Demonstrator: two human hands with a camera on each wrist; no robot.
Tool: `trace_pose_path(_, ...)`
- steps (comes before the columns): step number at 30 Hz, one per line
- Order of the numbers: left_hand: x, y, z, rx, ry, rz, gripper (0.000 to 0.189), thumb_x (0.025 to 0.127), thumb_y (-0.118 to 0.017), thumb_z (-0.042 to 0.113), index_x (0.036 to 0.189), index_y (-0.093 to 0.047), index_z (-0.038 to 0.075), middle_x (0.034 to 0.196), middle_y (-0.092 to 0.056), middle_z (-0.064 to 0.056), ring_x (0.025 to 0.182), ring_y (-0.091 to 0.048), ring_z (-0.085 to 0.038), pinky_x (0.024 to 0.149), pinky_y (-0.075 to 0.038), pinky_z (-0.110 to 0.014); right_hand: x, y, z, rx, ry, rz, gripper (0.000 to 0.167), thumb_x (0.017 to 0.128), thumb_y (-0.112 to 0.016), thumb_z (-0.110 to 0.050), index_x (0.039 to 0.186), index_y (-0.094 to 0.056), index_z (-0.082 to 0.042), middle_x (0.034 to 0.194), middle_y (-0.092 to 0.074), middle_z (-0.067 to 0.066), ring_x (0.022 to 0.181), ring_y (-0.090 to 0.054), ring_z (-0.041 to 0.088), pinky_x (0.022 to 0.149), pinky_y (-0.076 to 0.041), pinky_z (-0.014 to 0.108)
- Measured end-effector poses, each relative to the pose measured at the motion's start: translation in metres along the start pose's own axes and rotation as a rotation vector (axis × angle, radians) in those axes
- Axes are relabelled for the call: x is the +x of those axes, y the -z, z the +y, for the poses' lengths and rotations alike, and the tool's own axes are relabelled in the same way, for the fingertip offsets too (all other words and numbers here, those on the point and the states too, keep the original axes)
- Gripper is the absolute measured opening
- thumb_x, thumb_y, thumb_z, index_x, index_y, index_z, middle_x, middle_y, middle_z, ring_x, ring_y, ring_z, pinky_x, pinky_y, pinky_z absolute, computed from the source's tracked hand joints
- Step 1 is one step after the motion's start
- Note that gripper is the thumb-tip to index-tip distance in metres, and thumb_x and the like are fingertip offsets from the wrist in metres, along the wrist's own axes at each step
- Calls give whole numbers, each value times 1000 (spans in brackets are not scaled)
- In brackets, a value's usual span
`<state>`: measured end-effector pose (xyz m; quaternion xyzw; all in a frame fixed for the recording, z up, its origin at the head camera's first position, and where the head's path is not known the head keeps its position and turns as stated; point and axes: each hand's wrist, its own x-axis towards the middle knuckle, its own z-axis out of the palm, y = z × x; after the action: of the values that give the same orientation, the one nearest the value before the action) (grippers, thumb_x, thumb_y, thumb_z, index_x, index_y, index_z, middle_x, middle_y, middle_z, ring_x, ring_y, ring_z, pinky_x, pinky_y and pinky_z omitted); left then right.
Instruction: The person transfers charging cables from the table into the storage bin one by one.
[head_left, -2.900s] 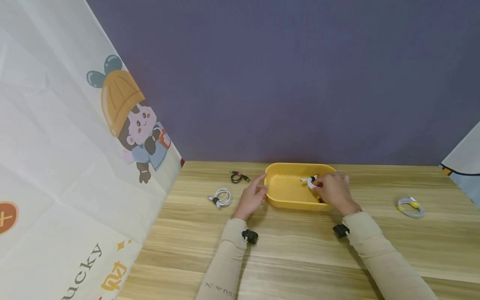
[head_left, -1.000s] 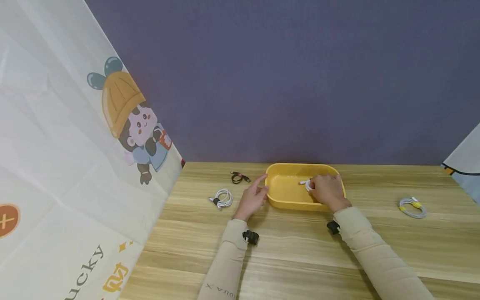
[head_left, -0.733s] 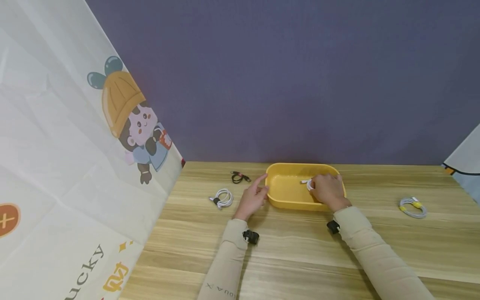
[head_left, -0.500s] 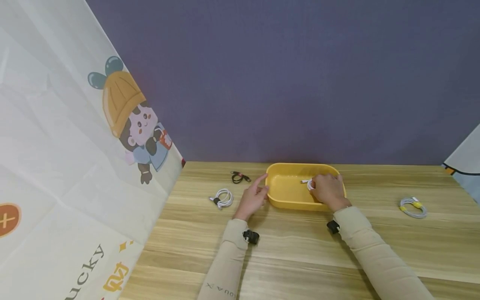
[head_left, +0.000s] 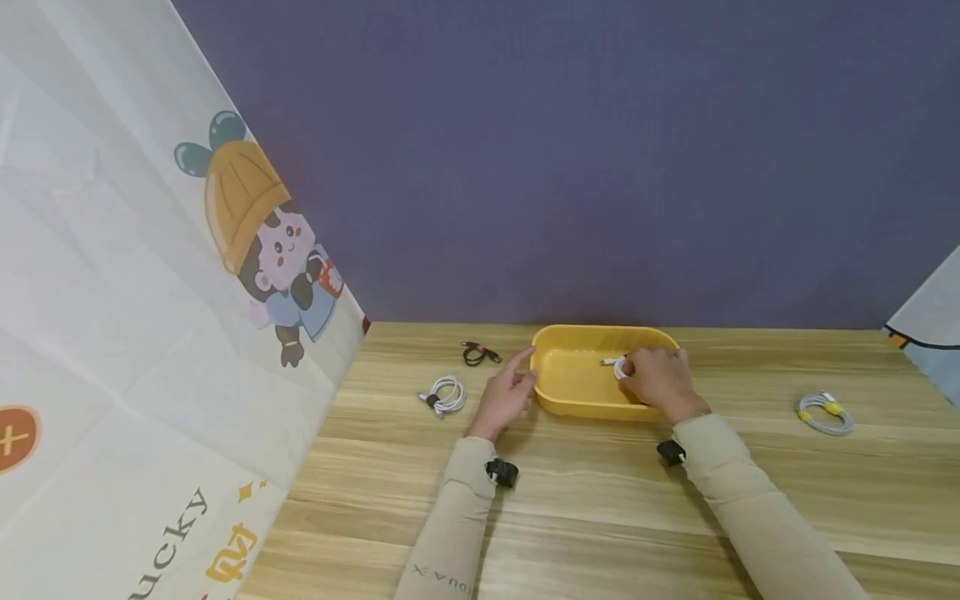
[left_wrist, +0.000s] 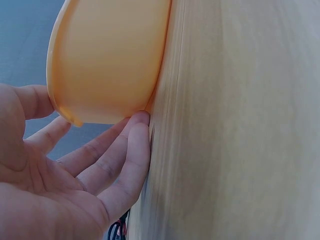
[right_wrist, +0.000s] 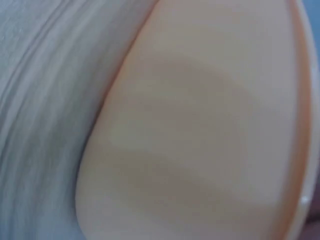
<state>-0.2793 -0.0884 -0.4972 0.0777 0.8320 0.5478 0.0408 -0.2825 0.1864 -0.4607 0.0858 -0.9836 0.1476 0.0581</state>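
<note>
A yellow plastic bin (head_left: 573,410) sits near the back edge of the wooden table. Inside its right half, my right hand (head_left: 660,382) pinches a coiled white charging cable (head_left: 618,367), with one plug end pointing left and the rest of the coil hidden by the fingers. In the right wrist view the bin's outer wall (right_wrist: 190,130) fills the picture and hides the fingers. My left hand (head_left: 504,398) rests against the bin's left end. In the left wrist view the thumb of the left hand (left_wrist: 80,170) touches the rim, and its loosely extended fingers lie along the end wall.
Left of the bin lie a small black cable (head_left: 480,353) with a red tie and a white coiled cable (head_left: 444,397) with a black strap. A grey coiled cable (head_left: 825,413) with yellow ties lies far right. A dark purple panel (head_left: 555,167) stands behind the table.
Since the first frame, my right hand has shifted left and lower in the bin, still pinching the white cable; lately it eased slightly right. My left hand stays at the bin's end.
</note>
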Motion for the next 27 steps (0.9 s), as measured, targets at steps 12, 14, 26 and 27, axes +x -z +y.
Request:
trace_pose_path(12,2,-1,-3,11,19,4,48,106,-55,32,152,-47,39,108,-77,-10,70,-70,-19,56,-53,-26,-22,21,22,169,49,117,17,96,-71,-20,101,-78,-6,97,-76,12,91,-64,38,81,-38,57)
trace_pose_path(14,2,-1,-3,8,18,3,48,106,-55,33,152,-47,39,108,-77,-11,70,-70,-20,56,-53,-26,-26,24,30,208,61,168,17,97,-70,-20,100,-78,-5,98,-75,14,88,-65,35,79,-43,53)
trace_pose_path(26,2,-1,-3,-3,23,1,47,106,-56,32,152,-47,39,111,-77,-11,71,-70,-19,58,-53,-25,-52,44,76,314,-30,283,23,102,-63,-23,111,-74,-5,98,-74,15,81,-57,13,62,-43,22)
trace_pose_path(27,2,0,-2,0,22,2,48,106,-55,31,152,-47,40,111,-77,-11,71,-70,-19,58,-53,-25,-54,45,79,310,-38,284,23,103,-63,-24,111,-74,-5,98,-74,15,81,-56,13,62,-43,22)
